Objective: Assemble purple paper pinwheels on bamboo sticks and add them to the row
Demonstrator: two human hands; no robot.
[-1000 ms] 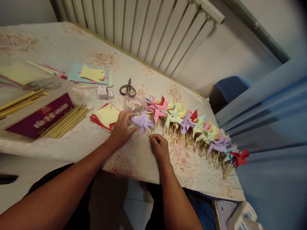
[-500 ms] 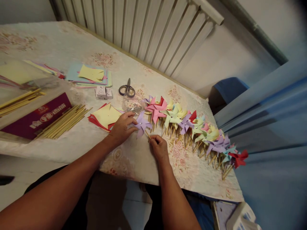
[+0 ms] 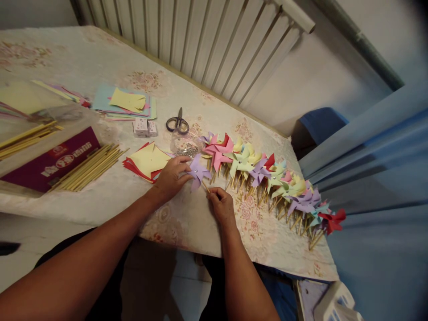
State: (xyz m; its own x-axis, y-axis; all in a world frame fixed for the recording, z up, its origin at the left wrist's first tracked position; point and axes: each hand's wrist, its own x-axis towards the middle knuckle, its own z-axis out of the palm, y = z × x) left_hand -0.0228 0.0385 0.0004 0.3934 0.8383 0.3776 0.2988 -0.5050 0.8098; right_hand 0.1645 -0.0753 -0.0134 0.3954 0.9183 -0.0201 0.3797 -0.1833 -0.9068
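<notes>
A lilac paper pinwheel (image 3: 198, 172) on a thin wooden stick is between my two hands, over the near part of the table. The fingers of my left hand (image 3: 172, 176) are closed at the left edge of its blades. Lower down, my right hand (image 3: 221, 203) pinches the stick between thumb and fingers. Just beyond the blades lies a clear bag of small metal fasteners (image 3: 187, 149). To the right stretches a long row of finished pinwheels (image 3: 264, 171) in pink, green, yellow, lilac, blue and red.
Scissors (image 3: 178, 122) lie behind the bag. Left of my hands are cut paper sheets (image 3: 149, 160), small white boxes (image 3: 144, 127), a coloured paper stack (image 3: 103, 100), wooden sticks (image 3: 90, 171) and a purple-labelled package (image 3: 50, 162). A radiator (image 3: 187, 40) borders the table; a blue curtain (image 3: 384, 178) hangs right.
Almost nothing differs. Both hands keep their hold on the lilac pinwheel, and the view has shifted very slightly.
</notes>
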